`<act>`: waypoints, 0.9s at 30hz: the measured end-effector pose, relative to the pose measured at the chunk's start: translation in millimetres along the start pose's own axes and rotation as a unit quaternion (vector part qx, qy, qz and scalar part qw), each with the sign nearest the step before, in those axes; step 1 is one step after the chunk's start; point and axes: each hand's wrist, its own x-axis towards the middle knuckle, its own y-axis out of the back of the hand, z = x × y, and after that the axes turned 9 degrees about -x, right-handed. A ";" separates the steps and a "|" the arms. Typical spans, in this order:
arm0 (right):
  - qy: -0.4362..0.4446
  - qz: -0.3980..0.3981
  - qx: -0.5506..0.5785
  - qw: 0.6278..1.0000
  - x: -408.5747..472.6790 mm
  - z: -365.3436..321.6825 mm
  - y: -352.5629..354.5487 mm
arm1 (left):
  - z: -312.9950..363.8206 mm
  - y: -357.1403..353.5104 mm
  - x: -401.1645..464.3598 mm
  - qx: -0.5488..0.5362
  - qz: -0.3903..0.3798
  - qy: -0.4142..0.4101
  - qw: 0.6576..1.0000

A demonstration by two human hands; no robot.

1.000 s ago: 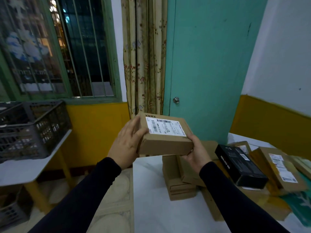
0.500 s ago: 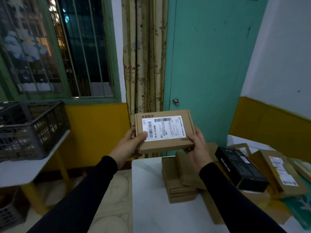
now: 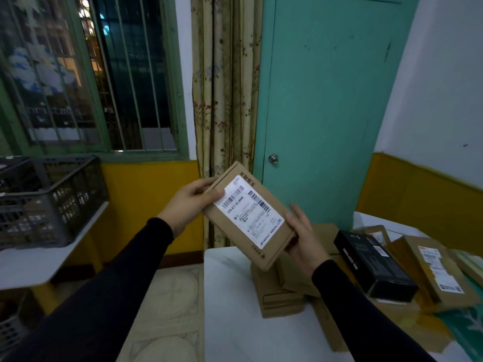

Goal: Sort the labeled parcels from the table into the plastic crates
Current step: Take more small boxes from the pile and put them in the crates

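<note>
- A flat cardboard parcel [image 3: 248, 218] is held in the air above the near corner of the white table [image 3: 235, 322], tilted, with its white shipping label [image 3: 249, 211] turned up toward the camera.
- Its upper left corner is pinched by the left hand [image 3: 187, 207], thumb laid on the label's edge and fingers curled behind.
- Its lower right edge is cradled by the right hand [image 3: 304, 240], fingers mostly straight and only loosely wrapped; whether the thumb bears on the box cannot be told.
- The label is best read fully before any carry is begun, with the face kept steady.
- A firmer hold is advised on the right side, since a one-corner pinch could let the box swing.
- The dark plastic crate [image 3: 47, 199] stands well apart on the left-hand table; unsorted parcels [image 3: 433, 267] and a black box [image 3: 373, 265] lie at the right.
</note>
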 end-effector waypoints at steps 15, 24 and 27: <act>-0.038 -0.152 -0.051 0.986 -6.3 18.0 -10.2 | 10.5 -14.8 0.3 -0.049 0.102 -0.071 0.991; 0.022 -0.110 -0.040 0.993 -8.2 18.5 -23.3 | -14.3 -31.7 -12.3 -0.080 0.036 -0.038 0.995; 0.028 -0.108 -0.038 0.993 -5.6 20.0 -25.1 | -26.8 -36.7 -16.4 -0.096 0.022 -0.039 0.994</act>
